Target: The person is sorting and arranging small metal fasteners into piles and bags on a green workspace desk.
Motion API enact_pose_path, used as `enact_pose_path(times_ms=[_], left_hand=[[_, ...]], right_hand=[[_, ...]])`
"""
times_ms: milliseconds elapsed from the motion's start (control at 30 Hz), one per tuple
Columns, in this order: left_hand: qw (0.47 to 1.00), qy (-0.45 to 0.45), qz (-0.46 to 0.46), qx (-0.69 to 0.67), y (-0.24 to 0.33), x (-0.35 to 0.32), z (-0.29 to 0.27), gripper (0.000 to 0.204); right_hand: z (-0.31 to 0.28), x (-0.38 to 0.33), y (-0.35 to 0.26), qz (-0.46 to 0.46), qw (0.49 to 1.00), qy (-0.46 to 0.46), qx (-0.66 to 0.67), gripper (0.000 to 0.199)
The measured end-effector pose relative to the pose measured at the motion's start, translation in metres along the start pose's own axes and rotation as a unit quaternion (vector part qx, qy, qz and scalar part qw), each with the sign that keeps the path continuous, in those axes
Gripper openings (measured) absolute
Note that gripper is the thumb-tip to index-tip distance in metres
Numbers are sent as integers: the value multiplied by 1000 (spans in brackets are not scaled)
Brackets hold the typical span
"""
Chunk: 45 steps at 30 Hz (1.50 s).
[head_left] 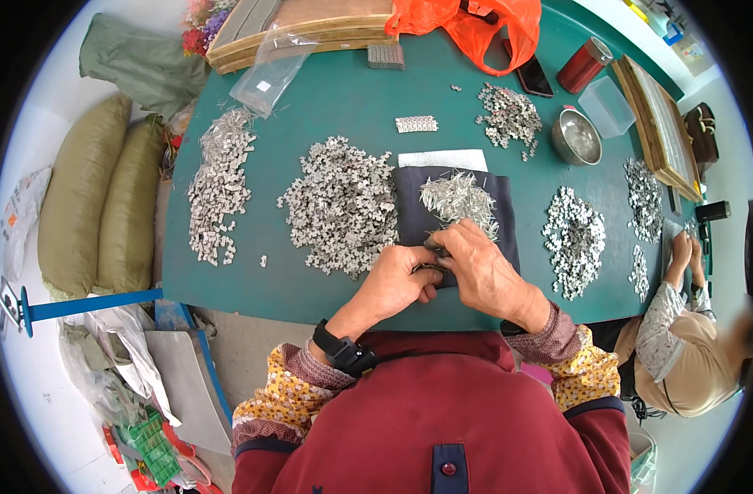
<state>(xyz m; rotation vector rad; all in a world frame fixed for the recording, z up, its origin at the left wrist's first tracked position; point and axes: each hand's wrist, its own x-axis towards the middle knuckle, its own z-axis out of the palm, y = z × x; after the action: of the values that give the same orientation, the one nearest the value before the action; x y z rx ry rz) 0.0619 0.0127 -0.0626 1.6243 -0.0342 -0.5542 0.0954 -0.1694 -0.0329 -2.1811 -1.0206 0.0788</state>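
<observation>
Over the near edge of a dark cloth (506,222), my left hand (399,281) and my right hand (485,270) meet with fingertips pinched together. A small dark piece (436,253) shows between them; most of it is hidden by the fingers, so its kind cannot be told. Just beyond my right hand, a heap of thin silvery pins (457,198) lies on the cloth. A large pile of small grey metal link pieces (339,206) sits beside my left hand. A white pad (442,160) peeks out from the cloth's far side.
The green table (253,292) also bears more metal-piece piles (574,243), a joined block of links (416,123), a metal bowl (576,137), a red can (585,66), a phone (534,78), an orange bag (508,25) and wooden trays (310,25). Another person (685,354) works at the right.
</observation>
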Motion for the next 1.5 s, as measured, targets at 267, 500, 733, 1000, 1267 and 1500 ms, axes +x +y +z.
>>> enact_pose_path(times_ms=[267, 500, 733, 1000, 1267, 1500], left_hand=[[1000, -2, 1, -15, -2, 1, -1, 11], [1000, 0, 5, -14, 1, 0, -1, 11], [1000, -3, -10, -7, 6, 0, -2, 14], [998, -8, 2, -58, 5, 1, -3, 22], [989, -39, 26, -138, 13, -5, -11, 48], [983, -38, 26, -178, 22, -3, -13, 54]], right_hand=[[0, 2, 0, -4, 1000, 4, 4, 40], [-1, 4, -4, -18, 1000, -5, -1, 41], [3, 5, -8, -64, 996, -7, -59, 44], [9, -2, -3, -87, 993, 40, -67, 46], [8, -18, -15, -60, 993, 98, -13, 45], [9, -17, -7, 37, 983, 149, 98, 27]])
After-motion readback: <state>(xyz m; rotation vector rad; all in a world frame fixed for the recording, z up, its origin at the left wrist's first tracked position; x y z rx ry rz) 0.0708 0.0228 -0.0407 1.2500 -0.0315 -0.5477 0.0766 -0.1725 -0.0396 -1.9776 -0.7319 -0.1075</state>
